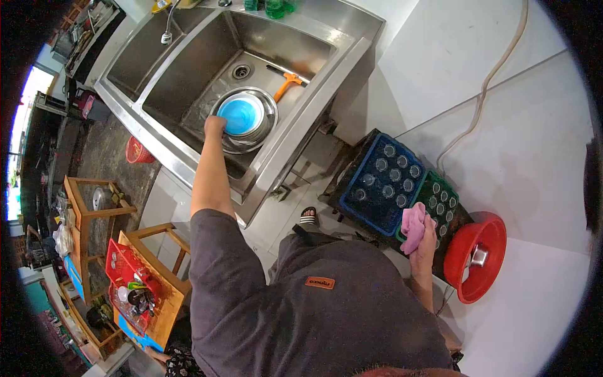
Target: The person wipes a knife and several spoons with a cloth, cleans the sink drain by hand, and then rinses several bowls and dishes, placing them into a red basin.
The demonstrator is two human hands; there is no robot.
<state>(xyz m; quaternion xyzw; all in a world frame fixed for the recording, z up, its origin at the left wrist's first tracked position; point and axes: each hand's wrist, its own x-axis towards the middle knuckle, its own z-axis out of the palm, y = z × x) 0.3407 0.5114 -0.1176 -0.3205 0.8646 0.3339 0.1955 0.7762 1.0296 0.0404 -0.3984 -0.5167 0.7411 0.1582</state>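
Observation:
My left hand is at the left edge of a blue-bottomed bowl, its fingers closed on the rim. That bowl lies within larger metal bowls in the right basin of the steel sink. In my right hand is a bunched pink cloth, held beside the blue crate and the green crate. An orange-handled tool rests on the basin floor, right of the bowls.
A red basin with a metal cup stands at the right. Wooden stools and a red basket of utensils are at the lower left, near another person's hand. Green bottles stand behind the sink.

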